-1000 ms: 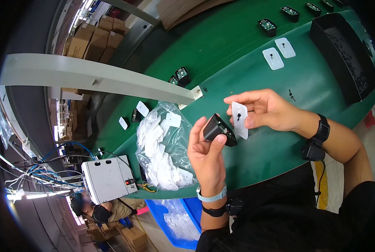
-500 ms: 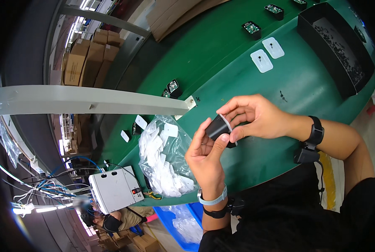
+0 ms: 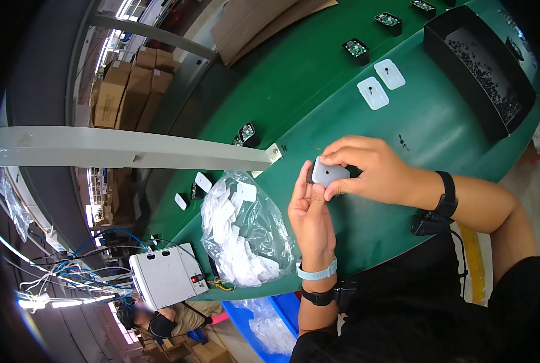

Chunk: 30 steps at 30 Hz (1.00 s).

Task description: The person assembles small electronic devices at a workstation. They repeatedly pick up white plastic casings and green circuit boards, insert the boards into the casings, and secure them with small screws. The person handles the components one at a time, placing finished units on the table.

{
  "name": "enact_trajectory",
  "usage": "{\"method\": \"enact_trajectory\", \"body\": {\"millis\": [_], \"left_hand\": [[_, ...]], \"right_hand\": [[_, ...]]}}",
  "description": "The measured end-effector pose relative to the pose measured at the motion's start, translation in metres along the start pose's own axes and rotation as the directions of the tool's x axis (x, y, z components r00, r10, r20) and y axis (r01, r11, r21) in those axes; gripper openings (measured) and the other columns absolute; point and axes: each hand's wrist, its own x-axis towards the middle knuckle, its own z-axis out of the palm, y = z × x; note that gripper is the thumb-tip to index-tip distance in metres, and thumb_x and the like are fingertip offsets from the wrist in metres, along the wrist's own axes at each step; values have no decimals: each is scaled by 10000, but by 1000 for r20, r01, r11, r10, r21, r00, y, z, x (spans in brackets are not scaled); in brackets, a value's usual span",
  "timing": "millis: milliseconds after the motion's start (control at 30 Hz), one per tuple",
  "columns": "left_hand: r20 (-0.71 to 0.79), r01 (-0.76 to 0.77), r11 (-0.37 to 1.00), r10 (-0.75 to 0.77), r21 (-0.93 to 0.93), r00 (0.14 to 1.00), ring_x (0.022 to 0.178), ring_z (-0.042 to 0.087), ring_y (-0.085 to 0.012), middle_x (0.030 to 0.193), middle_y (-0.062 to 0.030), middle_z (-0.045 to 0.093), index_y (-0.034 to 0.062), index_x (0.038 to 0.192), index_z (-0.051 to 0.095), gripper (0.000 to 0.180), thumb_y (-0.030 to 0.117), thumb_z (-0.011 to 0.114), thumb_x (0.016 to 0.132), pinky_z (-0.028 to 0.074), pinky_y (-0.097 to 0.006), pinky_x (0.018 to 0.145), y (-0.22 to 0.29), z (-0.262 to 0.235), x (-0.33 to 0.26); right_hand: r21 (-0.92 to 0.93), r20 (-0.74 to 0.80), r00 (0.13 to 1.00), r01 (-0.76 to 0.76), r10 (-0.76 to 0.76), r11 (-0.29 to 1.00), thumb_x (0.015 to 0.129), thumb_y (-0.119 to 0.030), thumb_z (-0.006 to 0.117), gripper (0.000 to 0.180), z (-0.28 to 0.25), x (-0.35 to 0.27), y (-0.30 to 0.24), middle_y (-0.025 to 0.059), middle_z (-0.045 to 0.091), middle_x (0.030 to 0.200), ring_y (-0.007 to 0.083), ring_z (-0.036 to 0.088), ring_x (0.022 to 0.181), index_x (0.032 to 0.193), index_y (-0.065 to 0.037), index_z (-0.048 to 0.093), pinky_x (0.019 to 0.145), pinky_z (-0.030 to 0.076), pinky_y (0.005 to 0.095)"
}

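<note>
Between my two hands is a small black housing (image 3: 310,174) with a pale grey-white cover plate (image 3: 329,175) on its face; a small dark hole shows in the plate. My left hand (image 3: 314,221) grips the housing from the left, its thumb at the plate's lower edge. Fingers and thumb of my right hand (image 3: 376,169) pinch the plate's upper and right edges. Beyond them on the green table lie two white cover plates (image 3: 373,100), each with a small dark piece on it. A few tiny dark pieces (image 3: 404,143) lie nearer my right hand.
A clear bag (image 3: 227,236) of white plates lies left of my hands. A black tray (image 3: 457,91) of small dark parts stands far right. Open housings with circuit boards (image 3: 356,49) sit farther back. A metal beam (image 3: 131,147), a white switch box (image 3: 167,272) and a blue bin (image 3: 252,330) are left.
The housing has turned in my hands, so the plate, edge-on before, now shows its face. My left hand has shifted right and turned more upright.
</note>
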Motion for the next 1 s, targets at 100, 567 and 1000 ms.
{"method": "enact_trajectory", "body": {"millis": [100,567,1000], "left_hand": [[52,4,1000,-5,25,999,1038,606,-163,1222,-159,612,-84,1410,393,439,78,508,1018,489,-309,928,-1,-7,3],[4,-346,905,356,247,934,1361,431,-280,1530,-244,357,8,1371,272,335,102,377,1067,303,-366,1146,-11,-38,12],[191,-301,212,420,930,887,887,632,-419,941,-235,651,-21,1010,629,157,66,619,880,499,-473,790,82,-167,-13]], "right_hand": [[-86,3,998,67,-67,994,709,-186,861,430,0,3,2,118,665,1037,226,681,874,1045,2,668,749,559,320],[225,450,785,-560,425,797,844,12,726,390,27,67,12,84,647,1134,146,645,1019,1212,-7,596,825,551,285],[-578,177,884,-262,432,773,785,-132,812,332,70,171,117,105,670,898,202,648,853,1074,-44,675,754,522,346]]}}
